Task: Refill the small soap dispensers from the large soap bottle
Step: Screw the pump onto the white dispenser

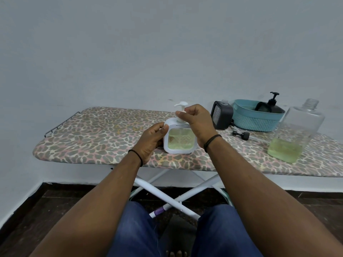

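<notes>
White dispenser (179, 138): stands upright on the ironing board (96, 134), near its front edge, about the middle of the view. Its clear front window shows pale green soap filling most of the body. The white pump (181, 106) sits on top, its spout pointing toward 10 o'clock.

Left hand (151, 140): at 9 o'clock of the white dispenser, fingers curled round its left side, thumb laid against the upper left corner of the front. It grips the body.

Right hand (197, 120): at 2 o'clock of the dispenser, fingers bent inward, fingertips pinching the pump's neck just under the spout. The palm hides the dispenser's upper right corner.

Large bottle (296, 130): clear, uncapped, upright at 3 o'clock, well apart from the hands. A low layer of green soap lies in its bottom.

Grey dispenser (221, 115): at 1 o'clock, beyond the right hand, no pump on its clear neck, just beside the basket.

Basket (258, 119): blue-green, at 2 o'clock near the wall. A black dispenser (272, 106) with its pump on rests inside.

Loose black pump (241, 134): lying on its side on the board in front of the basket, between the grey dispenser and the large bottle.

Wristbands: a dark band on each wrist.
</notes>
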